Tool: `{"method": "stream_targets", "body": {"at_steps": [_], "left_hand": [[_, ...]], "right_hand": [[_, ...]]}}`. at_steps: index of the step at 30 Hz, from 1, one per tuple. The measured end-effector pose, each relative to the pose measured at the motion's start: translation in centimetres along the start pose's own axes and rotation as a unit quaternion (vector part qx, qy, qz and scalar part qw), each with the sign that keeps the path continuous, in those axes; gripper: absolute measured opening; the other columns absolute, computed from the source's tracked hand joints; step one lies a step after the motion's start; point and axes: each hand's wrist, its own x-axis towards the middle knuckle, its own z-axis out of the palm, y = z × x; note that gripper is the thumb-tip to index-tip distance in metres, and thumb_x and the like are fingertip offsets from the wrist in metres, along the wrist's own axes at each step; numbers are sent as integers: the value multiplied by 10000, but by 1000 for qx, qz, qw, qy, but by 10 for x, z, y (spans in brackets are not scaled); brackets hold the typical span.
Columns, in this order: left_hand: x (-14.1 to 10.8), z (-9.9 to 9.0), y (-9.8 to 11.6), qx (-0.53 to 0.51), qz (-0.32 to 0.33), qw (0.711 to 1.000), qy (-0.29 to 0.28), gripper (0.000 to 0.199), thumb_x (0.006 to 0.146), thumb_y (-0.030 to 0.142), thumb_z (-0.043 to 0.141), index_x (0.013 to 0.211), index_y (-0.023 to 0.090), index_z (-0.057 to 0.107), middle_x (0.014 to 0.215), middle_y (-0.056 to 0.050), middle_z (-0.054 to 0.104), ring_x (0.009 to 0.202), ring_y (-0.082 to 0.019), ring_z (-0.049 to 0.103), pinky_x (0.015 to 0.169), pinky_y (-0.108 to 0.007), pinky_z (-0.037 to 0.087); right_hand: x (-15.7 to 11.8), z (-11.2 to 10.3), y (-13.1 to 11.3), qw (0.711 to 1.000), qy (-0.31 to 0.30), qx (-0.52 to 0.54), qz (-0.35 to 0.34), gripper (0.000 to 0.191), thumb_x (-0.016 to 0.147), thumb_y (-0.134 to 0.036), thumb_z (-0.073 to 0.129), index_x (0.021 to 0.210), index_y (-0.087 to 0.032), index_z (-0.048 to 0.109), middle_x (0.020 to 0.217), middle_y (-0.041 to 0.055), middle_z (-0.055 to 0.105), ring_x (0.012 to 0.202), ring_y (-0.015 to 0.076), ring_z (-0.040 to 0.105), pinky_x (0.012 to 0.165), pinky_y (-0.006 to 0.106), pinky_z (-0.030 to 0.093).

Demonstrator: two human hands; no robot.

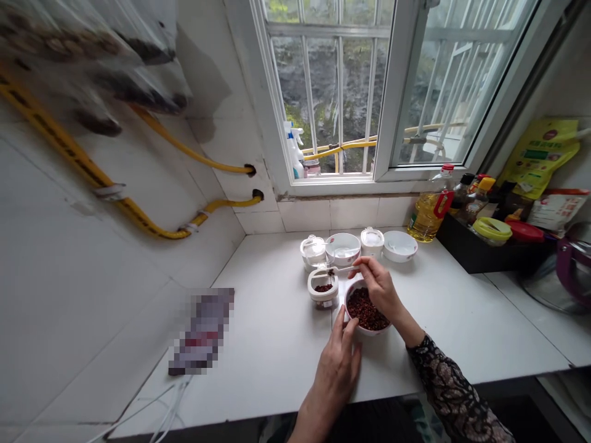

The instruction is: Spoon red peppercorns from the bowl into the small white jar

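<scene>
My right hand [381, 289] pinches the handle of a small white spoon [344, 269]. The spoon's bowl end, with dark bits at it, is above the open mouth of a small lidded jar [323, 303]. Dark red grains, which look like Sichuan peppercorns, lie inside that jar. Just right of it stands a bowl [373, 333] with more of these peppercorns [364, 309]. My left hand [335, 366] grips this bowl at its near left rim. Part of the bowl is hidden behind my right hand.
Behind stand two clear-lidded jars [313, 251] [372, 242] and two white bowls [343, 249] [399, 247]. An oil bottle [427, 212] and a black box [466, 249] of condiments are at the right. A blurred-out item [203, 332] and white cables [170, 409] lie left.
</scene>
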Motion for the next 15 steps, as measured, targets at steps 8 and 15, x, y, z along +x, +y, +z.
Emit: {"method": "stream_targets", "body": {"at_steps": [8, 15], "left_hand": [[1, -1, -1, -8, 5, 1000, -3, 519, 917, 54, 443, 1419, 160, 361, 1538, -243, 352, 1406, -311, 431, 1013, -415, 530], [0, -1, 1, -2, 3, 1000, 6, 461, 921, 51, 446, 1369, 155, 415, 1503, -254, 390, 1400, -318, 439, 990, -410, 542]], "right_hand": [[-2, 1, -1, 966, -64, -156, -194, 209, 968, -148, 412, 949, -229, 604, 801, 29, 742, 789, 196, 652, 1023, 432, 396], [-1, -38, 13, 985, 4, -166, -40, 189, 933, -199, 446, 846, -218, 613, 629, 2, 663, 700, 206, 600, 738, 321, 446]]}}
